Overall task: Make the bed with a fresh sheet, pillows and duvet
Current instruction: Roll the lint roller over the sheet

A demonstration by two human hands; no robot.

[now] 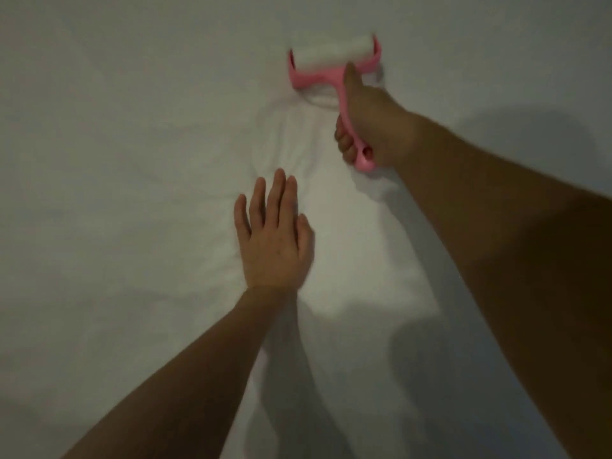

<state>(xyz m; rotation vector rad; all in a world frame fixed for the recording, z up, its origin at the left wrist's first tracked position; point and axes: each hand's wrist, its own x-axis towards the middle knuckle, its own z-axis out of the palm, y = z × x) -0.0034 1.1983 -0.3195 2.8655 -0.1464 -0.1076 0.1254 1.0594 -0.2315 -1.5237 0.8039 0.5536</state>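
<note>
pink lint roller (334, 69), white sheet (132, 160)

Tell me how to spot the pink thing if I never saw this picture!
Start with the white sheet that fills the whole view. Follow the right hand up from the lower right; it grips the lint roller. It is the only coloured thing: a pink frame and handle with a white roll on top.
</note>
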